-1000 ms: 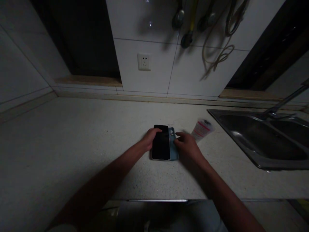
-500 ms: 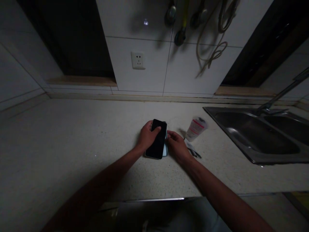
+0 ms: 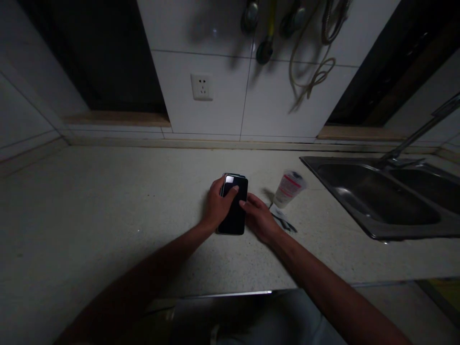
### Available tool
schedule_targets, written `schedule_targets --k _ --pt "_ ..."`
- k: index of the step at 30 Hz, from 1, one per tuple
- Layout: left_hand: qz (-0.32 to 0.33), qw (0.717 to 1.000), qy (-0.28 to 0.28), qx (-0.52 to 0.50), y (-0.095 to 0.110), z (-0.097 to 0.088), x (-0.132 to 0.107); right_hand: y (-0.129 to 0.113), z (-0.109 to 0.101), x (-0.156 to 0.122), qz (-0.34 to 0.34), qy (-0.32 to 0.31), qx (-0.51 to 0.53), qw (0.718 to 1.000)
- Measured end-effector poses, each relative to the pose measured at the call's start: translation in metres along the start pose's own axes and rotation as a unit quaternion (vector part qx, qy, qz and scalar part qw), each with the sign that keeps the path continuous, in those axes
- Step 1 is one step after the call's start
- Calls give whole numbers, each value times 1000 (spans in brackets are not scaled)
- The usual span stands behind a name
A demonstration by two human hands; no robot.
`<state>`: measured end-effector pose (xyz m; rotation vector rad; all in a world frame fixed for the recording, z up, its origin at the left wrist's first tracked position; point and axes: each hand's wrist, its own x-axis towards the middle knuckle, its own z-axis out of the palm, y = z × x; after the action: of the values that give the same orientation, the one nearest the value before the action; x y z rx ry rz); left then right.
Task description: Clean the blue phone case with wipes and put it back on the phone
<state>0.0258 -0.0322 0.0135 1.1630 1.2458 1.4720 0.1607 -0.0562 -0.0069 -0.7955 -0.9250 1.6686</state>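
Note:
A black-screened smartphone is held over the counter, with a pale patch of light reflected near its top. My left hand wraps its left side, thumb lying across the screen. From the right, my right hand grips the phone's edge, its thumb on the front and its fingers partly hidden behind. A thin edge of a phone case shows past the top of the phone; the rest of it is covered. To the right of my right hand, a clear plastic cup with red print leans or stands tilted.
A small flat packet or paper with dark stripes lies by the cup. A steel double sink with a faucet is on the right. The pale counter meets a tiled wall with a socket and hanging cord.
The phone has turned straighter and shifted over the light-blue case, which no longer shows along its right side. My right thumb has come onto the phone's front. The view has shifted slightly.

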Motion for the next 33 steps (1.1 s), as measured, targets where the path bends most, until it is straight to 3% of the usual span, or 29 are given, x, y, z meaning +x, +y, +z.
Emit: schedule_targets --k 4,11,18,25,28,33 --pt "-51 998 -6 -46 -4 2 -5 0 -1 -2 1 0 -14 1000" --pt "8 1000 3 -25 -13 4 -7 0 -3 -1 6 43 -2 999" --pt "-111 991 10 -75 -19 1 10 -3 -3 -1 23 74 -21 997" --pt "-115 982 -22 -147 -30 -3 14 -4 -4 0 34 86 -44 995" --pt "-117 980 -8 -162 -30 -2 13 -7 -5 0 49 75 -40 995" --pt "-126 976 55 -172 -29 -1 14 -15 -10 -4 111 3 -34 993"
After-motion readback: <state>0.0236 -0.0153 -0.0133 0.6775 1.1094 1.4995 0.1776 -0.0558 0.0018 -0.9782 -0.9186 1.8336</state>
